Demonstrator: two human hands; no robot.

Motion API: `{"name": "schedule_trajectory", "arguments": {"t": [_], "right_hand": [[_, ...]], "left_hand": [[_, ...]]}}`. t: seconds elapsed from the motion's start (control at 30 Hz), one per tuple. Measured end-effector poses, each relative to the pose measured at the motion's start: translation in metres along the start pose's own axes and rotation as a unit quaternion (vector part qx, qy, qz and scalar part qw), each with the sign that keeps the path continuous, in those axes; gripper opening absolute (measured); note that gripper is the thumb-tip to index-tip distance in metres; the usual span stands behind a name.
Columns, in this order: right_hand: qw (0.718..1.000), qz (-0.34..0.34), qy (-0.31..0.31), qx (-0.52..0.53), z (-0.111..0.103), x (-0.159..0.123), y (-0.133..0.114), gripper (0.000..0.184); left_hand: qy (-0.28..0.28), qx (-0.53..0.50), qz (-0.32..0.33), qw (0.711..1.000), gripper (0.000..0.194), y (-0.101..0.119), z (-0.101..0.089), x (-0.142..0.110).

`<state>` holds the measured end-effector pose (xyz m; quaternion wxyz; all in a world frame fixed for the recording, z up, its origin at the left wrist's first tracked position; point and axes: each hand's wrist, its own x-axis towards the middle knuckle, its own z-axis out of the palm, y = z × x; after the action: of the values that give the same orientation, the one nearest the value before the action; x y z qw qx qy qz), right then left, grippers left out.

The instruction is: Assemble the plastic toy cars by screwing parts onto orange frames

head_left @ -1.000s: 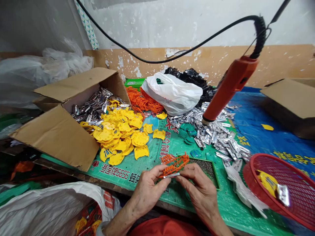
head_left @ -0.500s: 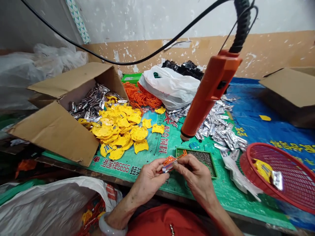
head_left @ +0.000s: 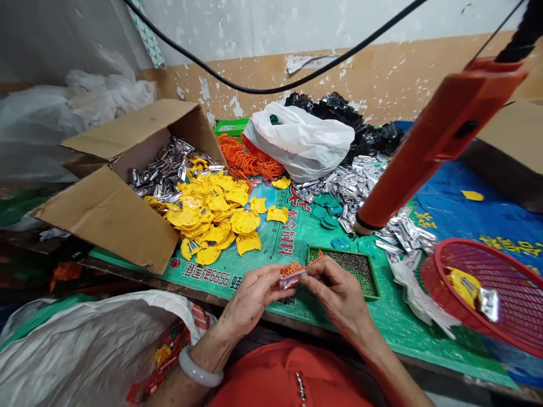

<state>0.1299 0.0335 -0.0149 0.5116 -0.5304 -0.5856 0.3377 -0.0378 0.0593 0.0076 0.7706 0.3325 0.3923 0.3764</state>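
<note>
My left hand [head_left: 253, 298] is closed around a small orange plastic part with a shiny silver piece [head_left: 292, 277] along its near side. My right hand [head_left: 340, 295] pinches the right end of that part, where a thin orange strip [head_left: 314, 261] sticks up. The fingertips cover some of it. Just beyond my right hand lies a green tray [head_left: 373, 282] of small dark screws. An orange power screwdriver [head_left: 419, 147] hangs tilted above the table, apart from both hands.
Yellow plastic pieces [head_left: 220, 212] spill from a cardboard box [head_left: 123, 215] at left. Silver parts [head_left: 356, 175], a white plastic bag [head_left: 301, 141] and black parts [head_left: 373, 135] lie behind. A red basket [head_left: 449, 311] stands at right, a large sack [head_left: 85, 350] at lower left.
The hanging screwdriver has swung right and leans more. Both hands still hold the orange part, its orange top now turned more towards view. The view has shifted slightly.
</note>
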Motion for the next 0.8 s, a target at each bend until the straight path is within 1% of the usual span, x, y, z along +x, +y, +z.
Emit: {"name": "schedule_trajectory", "arguments": {"t": [0.07, 0.2, 0.37, 0.43, 0.47, 0.57, 0.63, 0.8], "right_hand": [[1.000, -0.024, -0.003, -0.018, 0.001, -0.002, -0.001, 0.014], [0.997, -0.063, 0.007, -0.048, 0.005, -0.005, -0.003, 0.014], [0.997, -0.058, 0.001, -0.048, 0.010, -0.006, -0.002, 0.013], [0.998, -0.041, 0.005, -0.038, 0.011, -0.007, -0.002, 0.013], [1.000, -0.022, 0.005, -0.019, 0.012, -0.007, -0.002, 0.014], [0.996, 0.059, 0.001, 0.072, 0.014, -0.006, -0.003, 0.018], [0.989, 0.099, 0.001, 0.111, 0.015, -0.002, -0.003, 0.024], [0.980, 0.147, 0.017, 0.137, 0.013, 0.013, -0.004, 0.035]], "left_hand": [[0.004, -0.018, 0.004, 1.000, 0.018, -0.001, 0.001, 0.001], [-0.015, -0.023, 0.005, 1.000, 0.019, -0.004, 0.000, 0.002], [-0.007, -0.017, 0.001, 1.000, 0.022, -0.004, -0.002, 0.002], [0.003, -0.017, 0.005, 1.000, 0.023, -0.003, -0.002, 0.003], [0.009, -0.018, 0.008, 1.000, 0.024, -0.003, -0.002, 0.003], [0.032, -0.034, 0.024, 0.999, 0.025, -0.002, -0.002, 0.004], [0.053, -0.056, 0.036, 0.996, 0.023, -0.001, -0.003, 0.004], [0.123, -0.109, 0.043, 0.985, 0.019, 0.003, -0.004, 0.004]]}}
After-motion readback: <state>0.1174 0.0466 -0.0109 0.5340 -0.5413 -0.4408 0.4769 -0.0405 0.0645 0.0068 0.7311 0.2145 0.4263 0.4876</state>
